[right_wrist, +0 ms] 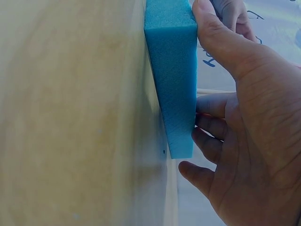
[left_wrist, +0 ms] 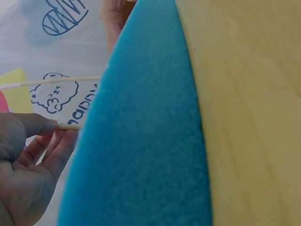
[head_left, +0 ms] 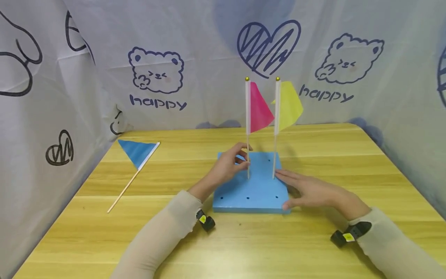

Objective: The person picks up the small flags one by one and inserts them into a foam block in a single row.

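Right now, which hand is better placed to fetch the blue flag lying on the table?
Left, probably: the blue flag lies on the left hand side; the right hand rests flat on the foam block.

Brightness: the head view is evenly bright, with soft daylight-like light.
Source: probably above and behind, toward 12 o'clock, though no lamp shows.
Shadows: faint, soft ones under the blue foam block [head_left: 251,185] and the sleeves, toward 6 o'clock.
Glare: a mild sheen on the wooden table [head_left: 313,248].
Distortion: table edges bow at 3 and 9 o'clock.
Focus: wrist views are soft, close surfaces blurred, and the right wrist view looks dimmer and bluish.
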`<state>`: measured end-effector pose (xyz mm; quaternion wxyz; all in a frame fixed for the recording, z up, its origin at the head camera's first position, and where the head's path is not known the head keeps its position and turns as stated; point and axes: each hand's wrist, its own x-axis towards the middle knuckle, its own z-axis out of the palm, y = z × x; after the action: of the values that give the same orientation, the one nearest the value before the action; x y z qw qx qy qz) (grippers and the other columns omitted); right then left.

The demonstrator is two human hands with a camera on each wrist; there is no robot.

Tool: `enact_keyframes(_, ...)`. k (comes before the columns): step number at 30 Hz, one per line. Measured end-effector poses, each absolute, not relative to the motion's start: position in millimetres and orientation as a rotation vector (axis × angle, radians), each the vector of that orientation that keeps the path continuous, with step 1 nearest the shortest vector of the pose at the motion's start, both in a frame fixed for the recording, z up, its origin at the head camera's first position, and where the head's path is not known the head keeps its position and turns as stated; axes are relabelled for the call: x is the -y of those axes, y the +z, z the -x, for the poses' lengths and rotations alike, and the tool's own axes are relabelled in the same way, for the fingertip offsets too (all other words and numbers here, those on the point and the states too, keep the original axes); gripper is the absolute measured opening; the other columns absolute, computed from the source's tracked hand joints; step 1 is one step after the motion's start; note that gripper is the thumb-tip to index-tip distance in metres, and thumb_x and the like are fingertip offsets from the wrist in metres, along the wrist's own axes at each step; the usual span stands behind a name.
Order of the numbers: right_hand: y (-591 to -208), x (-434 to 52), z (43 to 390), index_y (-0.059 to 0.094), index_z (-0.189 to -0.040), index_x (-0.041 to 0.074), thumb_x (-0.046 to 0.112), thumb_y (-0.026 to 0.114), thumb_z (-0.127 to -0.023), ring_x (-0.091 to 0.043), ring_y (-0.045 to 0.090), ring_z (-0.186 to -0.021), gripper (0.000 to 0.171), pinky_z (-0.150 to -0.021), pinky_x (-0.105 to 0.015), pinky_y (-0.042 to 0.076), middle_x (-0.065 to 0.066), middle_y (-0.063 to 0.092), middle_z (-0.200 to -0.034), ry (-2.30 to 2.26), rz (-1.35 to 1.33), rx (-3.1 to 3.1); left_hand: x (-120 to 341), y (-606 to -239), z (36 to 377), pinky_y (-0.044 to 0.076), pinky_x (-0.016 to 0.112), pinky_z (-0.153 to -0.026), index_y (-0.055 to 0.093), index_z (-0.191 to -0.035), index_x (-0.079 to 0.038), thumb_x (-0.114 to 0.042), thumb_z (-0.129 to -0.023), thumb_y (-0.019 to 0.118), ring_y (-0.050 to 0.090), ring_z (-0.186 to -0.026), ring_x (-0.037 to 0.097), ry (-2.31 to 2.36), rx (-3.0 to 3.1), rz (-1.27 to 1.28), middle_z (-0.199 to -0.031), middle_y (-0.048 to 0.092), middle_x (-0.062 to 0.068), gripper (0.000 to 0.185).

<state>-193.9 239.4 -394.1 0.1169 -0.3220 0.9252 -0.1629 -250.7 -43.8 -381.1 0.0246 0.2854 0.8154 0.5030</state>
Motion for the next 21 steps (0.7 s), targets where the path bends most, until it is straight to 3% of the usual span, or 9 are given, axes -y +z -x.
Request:
enact_keyframes(6, -394.5, -238.7, 195.3, 0.021, -0.157, 0.013, 0.074, 0.059, -0.079, -0.036, 0.023, -0.144, 0.106, -0.109, -0.055, 0.032, -0.011, 0.015, -0.162, -0.464, 0.906, -2.708, 41.9, -378.6, 249.3, 0.056, 0.025, -0.076, 0.053, -0.127, -0.013, -0.005, -0.093, 0.066, 0.064, -0.089, 0.019, 1.449, -2.609, -0.902, -0.100, 0.062, 0.004, 0.038)
enact_keyframes(21, -394.4, -238.5, 195.0, 0.021, -0.156, 0.011, 0.073, 0.060, -0.079, -0.036, 0.022, -0.144, 0.106, -0.110, -0.054, 0.031, -0.012, 0.016, -0.161, -0.469, 0.924, -2.700, 45.7, -379.0, 249.2, 0.057, 0.026, -0.075, 0.053, -0.122, -0.008, 0.000, -0.092, 0.065, 0.065, -0.083, 0.021, 1.578, -2.487, -0.803, -0.098, 0.059, 0.009, 0.033)
